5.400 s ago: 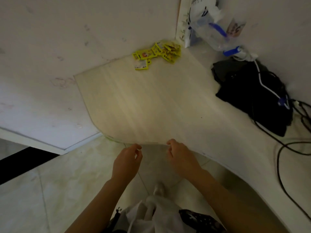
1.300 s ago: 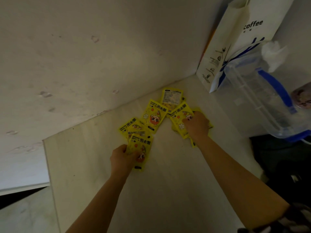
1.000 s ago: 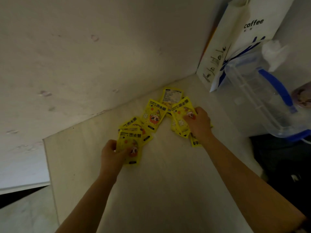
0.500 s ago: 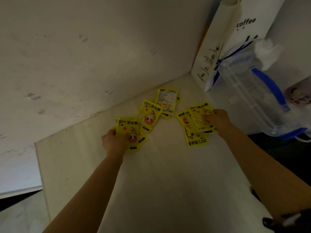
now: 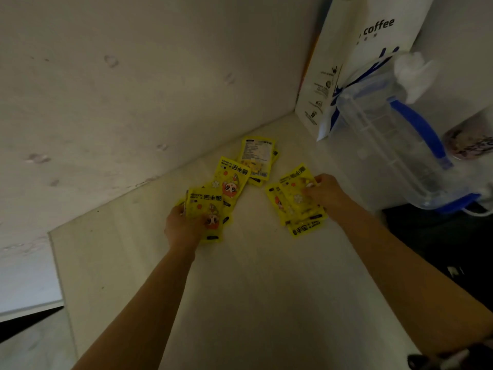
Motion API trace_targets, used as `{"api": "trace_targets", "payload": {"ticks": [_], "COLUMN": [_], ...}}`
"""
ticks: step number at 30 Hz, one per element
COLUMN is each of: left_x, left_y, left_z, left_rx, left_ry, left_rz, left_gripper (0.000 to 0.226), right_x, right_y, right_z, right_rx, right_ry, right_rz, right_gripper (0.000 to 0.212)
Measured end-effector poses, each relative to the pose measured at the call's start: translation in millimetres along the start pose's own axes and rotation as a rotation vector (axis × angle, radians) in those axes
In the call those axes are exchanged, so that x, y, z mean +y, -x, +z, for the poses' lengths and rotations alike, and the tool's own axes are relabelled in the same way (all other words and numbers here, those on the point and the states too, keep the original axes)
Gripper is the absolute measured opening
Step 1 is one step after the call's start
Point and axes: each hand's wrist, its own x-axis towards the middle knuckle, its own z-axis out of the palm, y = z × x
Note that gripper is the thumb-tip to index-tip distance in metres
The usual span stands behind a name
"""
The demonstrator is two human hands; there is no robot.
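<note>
Several yellow hand-warmer packets lie on a pale wooden table near the wall corner. My left hand grips a small stack of packets at its left edge, thumb on top. My right hand pinches another stack of packets from the right side. Between the two stacks, a face-up packet and a packet showing its printed back lie loose on the table, with more tucked under them.
A white paper coffee bag leans against the wall at the back right. A clear plastic pitcher with a blue handle lies in front of it. Dark fabric sits at the right. The table's left edge drops to the floor.
Both hands reached from the table's front edge to the packets and split the pile. Since half a second ago the right stack has shifted slightly toward me; the left hand keeps its stack.
</note>
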Motion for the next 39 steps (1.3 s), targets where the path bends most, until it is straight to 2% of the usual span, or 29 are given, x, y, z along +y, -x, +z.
{"api": "trace_targets", "payload": {"ticks": [5, 13, 19, 23, 27, 35, 39], "left_x": [-21, -50, -69, -85, -101, -127, -140], "left_y": [23, 79, 117, 138, 147, 146, 150], "left_z": [-16, -45, -68, -81, -93, -128, -150], "left_rx": [-0.019, -0.036, -0.144, -0.201, -0.272, -0.485, -0.577], "left_ry": [0.034, 0.189, 0.184, 0.164, 0.159, 0.046, -0.013], "left_rz": [0.065, 0.112, 0.178, 0.194, 0.158, 0.193, 0.211], "left_gripper": [0.037, 0.033, 0.037, 0.024, 0.021, 0.02, 0.021], "right_x": [30, 74, 106, 128, 148, 180, 198], "right_y": [37, 117, 170, 204, 240, 318, 360], "right_z": [24, 36, 30, 27, 33, 77, 104], "right_rx": [0.01, -0.011, 0.041, 0.054, 0.099, 0.254, 0.356], "right_ry": [-0.076, -0.404, -0.472, -0.472, -0.518, -0.65, -0.697], "right_rz": [0.008, -0.004, -0.023, 0.002, 0.043, 0.139, 0.197], "right_gripper": [0.025, 0.02, 0.017, 0.017, 0.017, 0.015, 0.02]}}
